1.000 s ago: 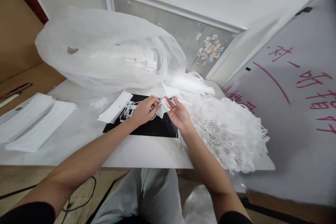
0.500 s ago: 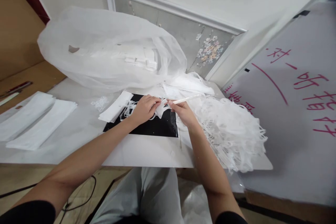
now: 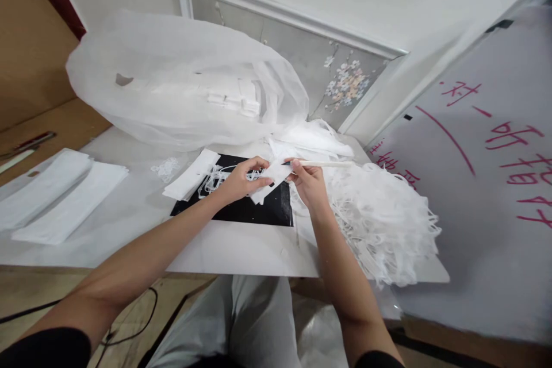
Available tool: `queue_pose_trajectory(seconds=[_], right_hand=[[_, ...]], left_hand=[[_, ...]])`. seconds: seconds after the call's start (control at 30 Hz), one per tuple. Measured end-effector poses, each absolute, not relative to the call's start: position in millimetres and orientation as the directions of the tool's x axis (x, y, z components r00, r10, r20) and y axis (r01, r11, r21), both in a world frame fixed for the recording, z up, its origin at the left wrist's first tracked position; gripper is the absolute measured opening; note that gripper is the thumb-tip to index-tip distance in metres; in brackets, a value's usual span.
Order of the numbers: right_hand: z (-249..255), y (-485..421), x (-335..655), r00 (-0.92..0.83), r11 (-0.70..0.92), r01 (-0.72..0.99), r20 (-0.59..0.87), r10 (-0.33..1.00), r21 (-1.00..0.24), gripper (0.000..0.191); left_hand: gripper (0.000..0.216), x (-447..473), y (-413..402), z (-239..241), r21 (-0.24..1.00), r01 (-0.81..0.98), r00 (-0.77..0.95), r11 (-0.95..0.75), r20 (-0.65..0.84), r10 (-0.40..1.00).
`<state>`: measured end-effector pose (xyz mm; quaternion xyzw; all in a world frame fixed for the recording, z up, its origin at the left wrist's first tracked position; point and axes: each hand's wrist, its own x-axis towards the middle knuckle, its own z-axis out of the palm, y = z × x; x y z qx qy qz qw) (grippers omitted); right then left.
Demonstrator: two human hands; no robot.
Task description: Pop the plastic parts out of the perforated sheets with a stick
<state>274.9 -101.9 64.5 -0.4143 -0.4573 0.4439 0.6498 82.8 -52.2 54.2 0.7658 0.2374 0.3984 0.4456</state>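
My left hand [image 3: 241,179] is closed on a small folded white cloth piece [image 3: 271,178], held just above a black mat [image 3: 241,210] on the white table [image 3: 233,250]. My right hand [image 3: 308,183] is closed on a thin white stick [image 3: 330,164] whose near end meets the cloth piece. Loose white elastic loops [image 3: 215,175] lie on the mat under my left hand. A large heap of white pieces with elastic loops [image 3: 379,218] sits right beside my right hand.
A big translucent plastic bag [image 3: 181,83] with white stacks inside fills the table's back. Flat white packets [image 3: 56,195] lie at the left, a small stack [image 3: 190,175] by the mat. A board with red writing [image 3: 483,155] leans at the right.
My right hand has closed on a thin white stick and brought its end to the cloth piece. The cloth piece has lifted and tilted a little in my left hand.
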Motion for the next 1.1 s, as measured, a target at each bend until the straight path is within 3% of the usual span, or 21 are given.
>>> queue_pose_trajectory(seconds=[0.23,0.33,0.47,0.6,0.7,0.8,0.93,1.1], right_hand=[[66.7,-98.2,293.9,0.329,0.352,-0.301,0.250,0.911,-0.886,0.014],[60.5,-91.5,310.1,0.359,0.363,-0.304,0.247,0.900,-0.881,0.013],[41.0,-79.9,327.2,0.276,0.284,-0.267,0.210,0.938,-0.921,0.015],[15.8,-68.7,327.6,0.257,0.218,-0.160,0.173,0.951,-0.963,0.024],[0.7,-61.9,322.3,0.271,0.210,-0.104,0.175,0.947,-0.972,0.028],[-8.0,-58.0,320.8,0.268,0.217,-0.070,0.191,0.944,-0.974,0.029],[-10.0,-58.0,324.9,0.216,0.202,0.045,0.207,0.954,-0.978,0.031],[-3.3,-61.1,325.5,0.078,0.191,0.223,0.213,0.974,-0.956,0.034]], left_hand=[[0.034,85.2,-42.4,42.9,0.896,0.180,0.649,-0.406,0.202,0.733],[0.039,79.3,-31.0,39.1,0.887,0.255,0.572,-0.385,0.183,0.800],[0.039,69.8,-13.7,32.1,0.847,0.342,0.412,-0.408,0.255,0.875],[0.030,65.0,-2.7,22.5,0.727,0.530,0.281,-0.436,0.335,0.899],[0.025,64.4,0.2,17.7,0.594,0.655,0.290,-0.467,0.373,0.881],[0.035,64.2,1.7,15.5,0.502,0.716,0.328,-0.486,0.373,0.868],[0.032,62.6,5.1,13.2,0.405,0.762,0.415,-0.505,0.292,0.861],[0.028,61.1,9.7,8.9,0.385,0.756,0.489,-0.530,0.207,0.848]])
